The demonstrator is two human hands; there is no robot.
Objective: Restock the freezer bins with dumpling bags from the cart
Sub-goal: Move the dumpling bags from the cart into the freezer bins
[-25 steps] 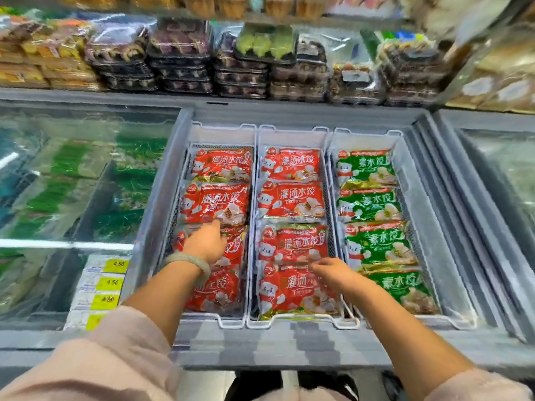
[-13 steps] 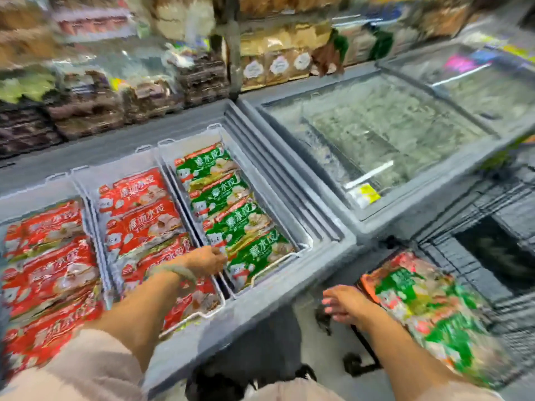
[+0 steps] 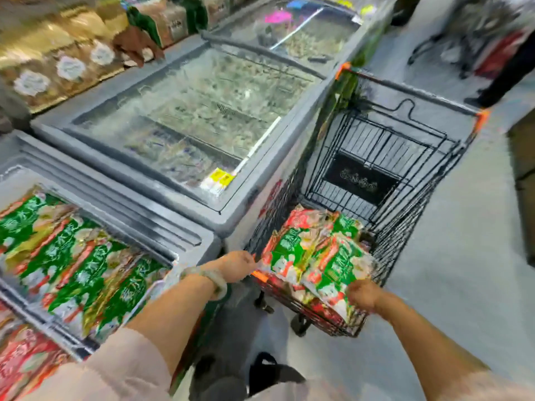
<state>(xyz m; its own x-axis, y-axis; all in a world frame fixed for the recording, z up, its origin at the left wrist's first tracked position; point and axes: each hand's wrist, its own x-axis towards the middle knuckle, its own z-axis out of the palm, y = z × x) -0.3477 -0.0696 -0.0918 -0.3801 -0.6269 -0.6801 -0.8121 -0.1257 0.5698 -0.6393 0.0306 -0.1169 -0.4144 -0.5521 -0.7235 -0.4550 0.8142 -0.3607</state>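
My right hand (image 3: 363, 295) had fingers clamped on a green dumpling bag (image 3: 333, 264) corner. My left hand (image 3: 237, 269) was at its edge, fingers too blurry to call. The cart (image 3: 385, 146) hugged the freezer (image 3: 252, 195).

Two hands (image 3: 237, 266) (image 3: 363, 293), one cart (image 3: 405, 175), one heap of bags (image 3: 315, 256), two glass-lidded freezers (image 3: 188, 111) (image 3: 304, 33).

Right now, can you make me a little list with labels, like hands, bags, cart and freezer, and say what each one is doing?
Left hand: at the near edge of the dumpling bags; blur hides whether it grips.
Right hand: grips the near corner of the same bags.
Dumpling bags: mostly green, some red, piled at the near end of the cart.
Cart: black wire, orange corners, beside the freezers.
Freezer bin: open, filled with green packs.
Next freezer: glass lid closed.
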